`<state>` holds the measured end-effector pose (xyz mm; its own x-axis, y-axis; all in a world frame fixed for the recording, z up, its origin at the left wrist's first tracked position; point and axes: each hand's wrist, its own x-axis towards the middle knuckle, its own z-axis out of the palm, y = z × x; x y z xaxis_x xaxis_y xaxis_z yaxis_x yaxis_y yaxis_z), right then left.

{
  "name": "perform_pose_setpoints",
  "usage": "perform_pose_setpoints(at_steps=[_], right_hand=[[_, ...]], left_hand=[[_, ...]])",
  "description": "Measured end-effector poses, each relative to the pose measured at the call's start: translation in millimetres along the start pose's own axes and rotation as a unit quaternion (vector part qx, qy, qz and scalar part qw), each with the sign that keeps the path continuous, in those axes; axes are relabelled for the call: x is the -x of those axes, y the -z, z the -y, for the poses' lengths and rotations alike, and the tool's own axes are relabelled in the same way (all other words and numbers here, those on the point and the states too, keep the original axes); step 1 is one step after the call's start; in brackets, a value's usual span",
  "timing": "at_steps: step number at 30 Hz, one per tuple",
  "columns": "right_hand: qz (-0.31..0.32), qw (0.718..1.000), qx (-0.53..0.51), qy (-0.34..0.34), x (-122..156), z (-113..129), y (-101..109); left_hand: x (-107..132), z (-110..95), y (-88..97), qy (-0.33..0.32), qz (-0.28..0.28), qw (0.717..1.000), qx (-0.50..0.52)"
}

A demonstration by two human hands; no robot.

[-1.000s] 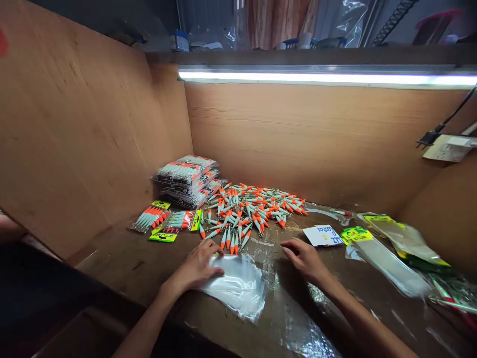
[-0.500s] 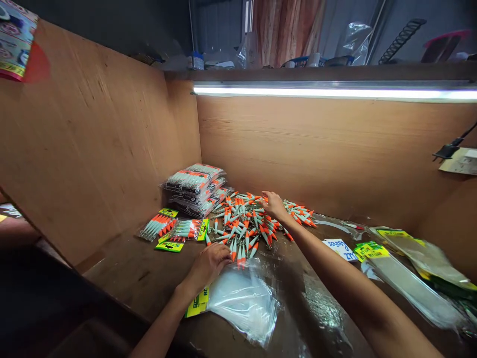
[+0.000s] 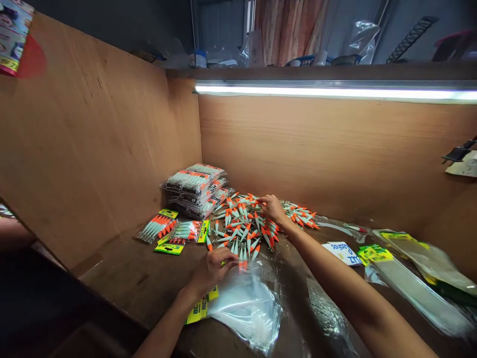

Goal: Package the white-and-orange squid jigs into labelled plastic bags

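**A:** How many are packed?
**B:** Some. Full packs [image 3: 194, 186] sit stacked just left of the pile of lures [image 3: 242, 226]. Most lures lie loose.
**A:** And the hands?
**B:** The right hand [image 3: 274, 208] is on the pile, fingers bent. I can't tell if it grips one. The left hand [image 3: 212, 271] pinches the clear bags [image 3: 248, 306] just in front of the pile.
**A:** Anything in the way?
**B:** No. Yellow cards [image 3: 374, 253] lie right of the pile.

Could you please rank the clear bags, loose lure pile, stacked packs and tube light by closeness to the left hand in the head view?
1. clear bags: under the left hand, touching.
2. loose lure pile: just beyond the hand.
3. stacked packs: back left corner.
4. tube light: overhead, at the back.
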<state>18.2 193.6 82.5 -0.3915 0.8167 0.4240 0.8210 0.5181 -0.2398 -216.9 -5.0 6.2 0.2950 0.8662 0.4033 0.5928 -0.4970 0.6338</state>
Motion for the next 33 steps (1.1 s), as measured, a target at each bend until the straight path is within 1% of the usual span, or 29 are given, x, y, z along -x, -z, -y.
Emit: perform_pose_setpoints(at_steps=[2, 4, 6, 8, 10, 12, 14, 16, 18, 19, 21, 22, 23, 24, 25, 26, 27, 28, 30, 31, 32, 33], right_hand=[[0.001, 1.0, 0.016, -0.008, 6.6, -2.1, 5.3], [-0.002, 0.999, 0.037, -0.02, 23.6, -8.8, 14.8], [-0.001, 0.997, 0.067, -0.042, 55.2, -20.9, 26.7], [0.009, 0.992, 0.103, -0.077, 99.5, -37.1, 37.6], [0.017, 0.983, 0.142, -0.116, 147.6, -55.6, 45.5], [0.022, 0.972, 0.173, -0.155, 188.0, -74.0, 51.0], [0.026, 0.964, 0.191, -0.182, 213.3, -88.4, 56.7], [0.024, 0.96, 0.199, -0.195, 223.8, -94.3, 64.9], [-0.003, 0.966, 0.18, -0.188, 225.2, -89.6, 75.9], [-0.029, 0.973, 0.144, -0.18, 224.7, -84.0, 81.8], [-0.072, 0.982, 0.009, -0.172, 223.8, -70.2, 91.4], [-0.076, 0.978, -0.084, -0.173, 223.6, -64.2, 94.1], [-0.06, 0.966, -0.177, -0.176, 223.2, -59.9, 95.0], [-0.024, 0.95, -0.256, -0.179, 221.8, -57.8, 93.9], [0.017, 0.933, -0.314, -0.178, 218.9, -57.8, 91.2], [0.046, 0.922, -0.343, -0.172, 213.7, -59.4, 87.3], [0.052, 0.923, -0.344, -0.165, 205.6, -61.5, 83.0], [0.037, 0.933, -0.321, -0.156, 194.1, -63.1, 78.9], [-0.028, 0.963, -0.242, -0.118, 160.6, -60.8, 72.5], [-0.051, 0.975, -0.199, -0.086, 139.0, -55.7, 70.4], [-0.047, 0.984, -0.168, -0.044, 115.1, -48.0, 68.7], [-0.026, 0.992, -0.122, 0.0, 89.6, -38.2, 66.8]], left_hand=[[1.5, 4.4, -1.1, -0.012, 0.007, 0.999, -0.035], [3.6, 8.9, -0.2, -0.028, -0.004, 0.997, -0.068], [3.8, 9.3, 2.9, -0.046, -0.031, 0.994, -0.094], [0.5, 1.6, 6.3, -0.061, -0.049, 0.991, -0.113], [-7.5, -15.6, 6.0, -0.073, -0.037, 0.989, -0.121], [-19.4, -39.3, -2.5, -0.083, -0.002, 0.99, -0.115], [-32.7, -64.7, -21.2, -0.09, 0.034, 0.99, -0.105], [-43.6, -86.9, -48.3, -0.096, 0.067, 0.988, -0.1], [-49.3, -102.7, -77.8, -0.106, 0.069, 0.987, -0.099], [-50.1, -107.7, -91.2, -0.112, 0.058, 0.987, -0.1], [-49.2, -111.5, -111.7, -0.119, 0.032, 0.986, -0.109], [-48.3, -110.6, -117.8, -0.117, 0.022, 0.986, -0.114], [-47.6, -108.2, -121.1, -0.11, 0.014, 0.987, -0.117], [-47.4, -104.6, -121.9, -0.099, 0.011, 0.988, -0.117], [-47.8, -100.4, -120.8, -0.085, 0.012, 0.99, -0.114], [-48.8, -95.8, -118.5, -0.069, 0.016, 0.991, -0.111], [-50.1, -91.3, -115.8, -0.055, 0.021, 0.992, -0.111], [-51.5, -87.3, -113.3, -0.042, 0.027, 0.992, -0.115], [-53.6, -81.3, -110.8, -0.028, 0.035, 0.99, -0.137], [-54.0, -79.4, -111.2, -0.028, 0.039, 0.987, -0.151], [-54.0, -78.2, -112.6, -0.03, 0.043, 0.985, -0.163], [-53.6, -77.4, -114.6, -0.032, 0.049, 0.984, -0.171]])
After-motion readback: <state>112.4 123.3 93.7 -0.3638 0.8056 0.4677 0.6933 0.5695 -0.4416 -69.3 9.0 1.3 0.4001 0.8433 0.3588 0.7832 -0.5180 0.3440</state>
